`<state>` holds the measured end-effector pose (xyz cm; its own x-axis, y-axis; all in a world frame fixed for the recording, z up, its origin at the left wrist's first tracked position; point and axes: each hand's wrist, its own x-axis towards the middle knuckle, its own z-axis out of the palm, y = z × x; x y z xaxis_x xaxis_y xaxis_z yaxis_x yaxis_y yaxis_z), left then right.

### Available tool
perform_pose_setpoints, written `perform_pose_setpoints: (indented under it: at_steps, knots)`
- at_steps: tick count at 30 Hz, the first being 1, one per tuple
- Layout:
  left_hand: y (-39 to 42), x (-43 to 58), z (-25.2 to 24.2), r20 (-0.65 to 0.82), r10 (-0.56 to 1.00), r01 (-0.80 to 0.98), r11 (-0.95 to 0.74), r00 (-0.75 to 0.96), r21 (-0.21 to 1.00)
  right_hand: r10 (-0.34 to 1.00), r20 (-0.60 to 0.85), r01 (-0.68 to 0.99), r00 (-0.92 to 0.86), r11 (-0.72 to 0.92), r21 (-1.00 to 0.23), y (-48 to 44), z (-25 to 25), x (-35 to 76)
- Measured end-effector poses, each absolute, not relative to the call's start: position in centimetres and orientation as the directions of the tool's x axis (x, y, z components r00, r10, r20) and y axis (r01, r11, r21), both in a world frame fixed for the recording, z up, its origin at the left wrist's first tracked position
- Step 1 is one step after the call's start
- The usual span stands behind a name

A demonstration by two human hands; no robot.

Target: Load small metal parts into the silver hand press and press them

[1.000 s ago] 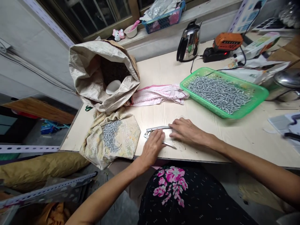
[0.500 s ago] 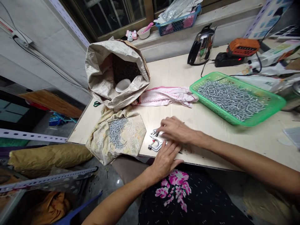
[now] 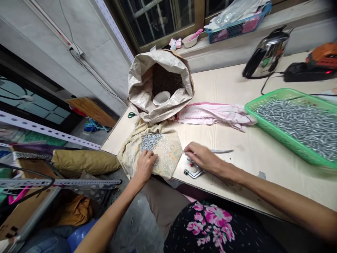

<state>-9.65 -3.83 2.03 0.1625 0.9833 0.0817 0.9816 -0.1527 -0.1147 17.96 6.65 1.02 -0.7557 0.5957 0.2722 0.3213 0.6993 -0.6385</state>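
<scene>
The bent fingers of the left hand are resting close together on the near part of one pile of small metal pins; whether they are pinching any I cannot tell; the pins are lying too thickly to count. The fingers of the right hand, bent and blurred, are covering part of one pair of C-framed metal pliers; whether they are gripping it I cannot tell; the pliers are lying on the wooden table, one grey handle poking out past the hand. Under the pile one floral cloth is lying near the table's edge; behind it one open sack is holding one white dish; one pink-and-white towel is stretching from the sack towards one green plastic basket, which is holding many more pins, again past counting. Farther back one steel kettle is standing near one black charger, which is bearing one orange battery; one blue basket is sitting on the windowsill.
</scene>
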Motion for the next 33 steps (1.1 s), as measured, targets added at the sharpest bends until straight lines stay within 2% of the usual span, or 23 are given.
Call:
perform_pose_setpoints:
  at_steps: [2,5,8,10,12,15,17,19,25,33]
  knots:
    - [-3.0,-10.8,2.1,-0.064,0.97,0.959,-0.241,0.234,-0.146,0.744,0.365,0.394,-0.56,0.626,-0.673,7.9,3.5,21.5]
    - [-2.3,-11.5,2.2,-0.165,0.943,0.943,-0.31,0.288,-0.121,0.808,0.535,0.667,-0.248,0.542,-0.51,10.0,7.3,28.7]
    - [-2.1,-11.4,2.5,-0.154,0.955,0.964,-0.261,0.252,-0.043,0.822,0.545,0.86,-0.166,0.391,-0.327,10.5,9.0,34.0]
    - [-1.9,-10.4,2.8,-0.098,0.977,0.979,-0.18,0.189,0.091,0.832,0.514,0.889,-0.206,0.379,-0.256,9.3,8.1,34.7]
    - [-1.7,-8.5,2.9,-0.069,0.993,0.949,-0.066,0.092,0.307,0.832,0.444,0.825,-0.333,0.485,-0.29,7.1,5.8,33.1]
    - [-1.3,-4.5,2.6,-0.21,0.977,0.766,0.155,-0.027,0.623,0.724,0.262,0.6,-0.638,0.681,-0.421,3.3,1.0,28.7]
    - [-1.2,-2.2,1.9,-0.34,0.939,0.623,0.292,-0.044,0.725,0.674,0.163,0.568,-0.72,0.708,-0.42,1.4,-1.5,26.1]
    - [-1.2,-0.7,1.3,-0.414,0.909,0.536,0.374,-0.049,0.757,0.665,0.149,0.576,-0.731,0.72,-0.388,0.5,-3.0,24.7]
    - [-1.3,0.4,0.5,-0.427,0.902,0.513,0.399,-0.067,0.76,0.597,0.338,0.519,-0.728,0.801,-0.298,0.5,-2.9,24.8]
    - [-0.8,0.9,0.3,-0.459,0.887,0.61,0.393,-0.054,0.688,0.607,0.291,0.502,-0.74,0.786,-0.362,0.6,-3.5,25.0]
